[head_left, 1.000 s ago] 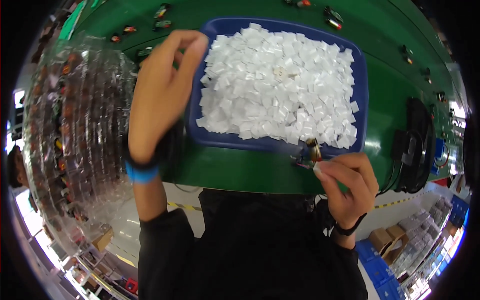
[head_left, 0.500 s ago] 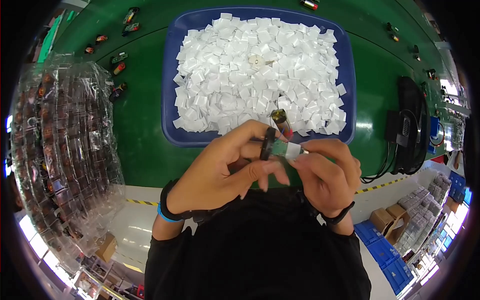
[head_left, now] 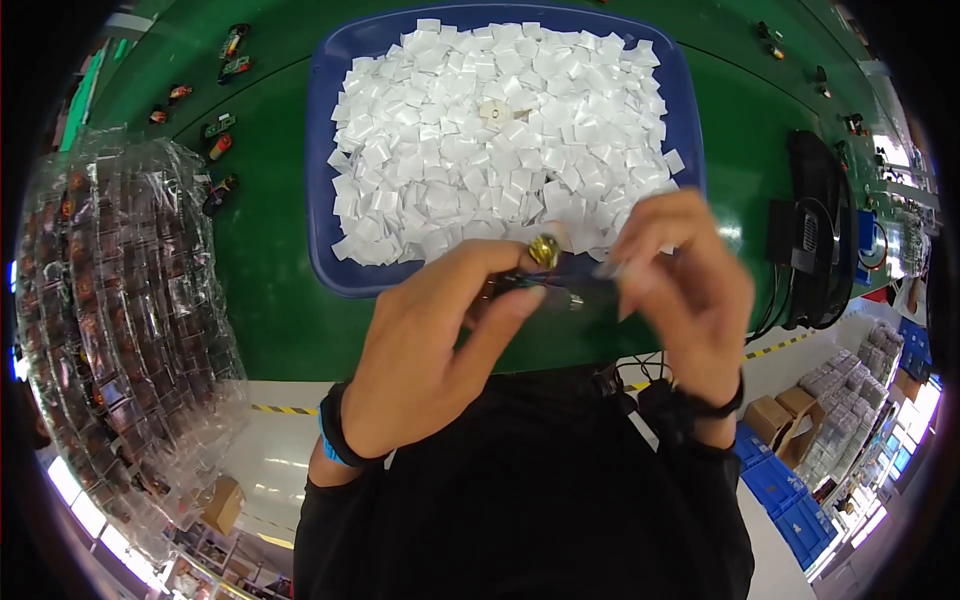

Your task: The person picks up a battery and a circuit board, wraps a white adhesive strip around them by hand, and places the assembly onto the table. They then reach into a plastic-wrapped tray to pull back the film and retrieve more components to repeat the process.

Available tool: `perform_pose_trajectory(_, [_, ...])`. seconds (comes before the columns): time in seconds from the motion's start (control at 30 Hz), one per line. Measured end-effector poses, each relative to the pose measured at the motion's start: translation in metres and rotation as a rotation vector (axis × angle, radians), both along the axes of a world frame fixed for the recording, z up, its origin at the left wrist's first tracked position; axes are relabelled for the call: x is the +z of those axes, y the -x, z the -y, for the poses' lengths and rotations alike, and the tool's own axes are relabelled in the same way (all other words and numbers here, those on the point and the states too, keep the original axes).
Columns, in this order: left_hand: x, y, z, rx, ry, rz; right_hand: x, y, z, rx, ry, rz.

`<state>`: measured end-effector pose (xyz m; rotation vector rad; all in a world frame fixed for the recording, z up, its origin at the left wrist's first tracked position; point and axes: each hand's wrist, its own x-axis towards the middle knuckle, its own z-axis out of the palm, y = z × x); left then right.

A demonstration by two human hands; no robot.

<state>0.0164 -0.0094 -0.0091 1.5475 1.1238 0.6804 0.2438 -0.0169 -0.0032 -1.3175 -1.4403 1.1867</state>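
Note:
My left hand (head_left: 425,335) is closed round a small circuit board assembly (head_left: 515,284), pinching it between thumb and forefinger. A cylindrical part with a yellowish shiny end (head_left: 545,250) sticks up beside the fingertips, and a small metal end (head_left: 575,301) points right. Most of the board is hidden by the fingers. My right hand (head_left: 690,280), smeared by motion, is apart from the assembly over the tray's near right corner. A small whitish piece (head_left: 607,269) shows at its pinched fingertips. Ahead, a blue tray (head_left: 322,200) holds a heap of white square pieces (head_left: 440,150).
Clear plastic packaging with many compartments (head_left: 120,320) stands at left. Small electronic assemblies (head_left: 220,146) lie on the green table (head_left: 265,310). A black device with cables (head_left: 815,230) is at right. Blue crates (head_left: 780,480) and cardboard boxes (head_left: 785,415) stand on the floor.
My right hand has moved away from the assembly, up and to the right, and the white piece no longer shows on the board. My left hand has turned the assembly. The whole view has shifted slightly.

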Motion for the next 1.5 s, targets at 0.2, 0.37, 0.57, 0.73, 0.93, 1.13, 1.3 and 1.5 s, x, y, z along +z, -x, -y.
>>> perform_pose_trajectory(0.2, [-0.004,0.004,-0.006,0.01,0.016,0.081,0.002,0.001,-0.037,0.012,-0.329,0.478])
perform_pose_trajectory(0.37, [0.004,0.001,-0.007,-0.041,-0.04,-0.043,-0.002,0.01,-0.026,0.343,-0.295,0.262])
perform_pose_trajectory(0.57, [-0.001,-0.001,0.002,-0.008,-0.037,-0.059,0.005,0.015,-0.022,0.366,-0.316,0.365])
perform_pose_trajectory(0.73, [0.012,0.019,-0.005,-0.18,0.272,0.059,0.006,0.01,-0.023,0.426,-0.299,0.281])
perform_pose_trajectory(0.93, [0.001,0.018,0.0,-0.151,0.095,0.013,0.023,0.015,-0.015,0.55,-0.345,0.515])
perform_pose_trajectory(1.13, [0.005,0.019,0.001,-0.083,0.351,0.343,0.012,0.013,-0.003,0.393,-0.552,0.28])
perform_pose_trajectory(1.3, [0.003,0.017,-0.003,-0.112,0.569,0.537,0.006,0.018,0.003,0.305,-0.778,0.358])
perform_pose_trajectory(1.5, [0.005,0.007,-0.003,-0.041,0.677,0.532,0.0,0.022,0.009,0.186,-0.887,0.485])
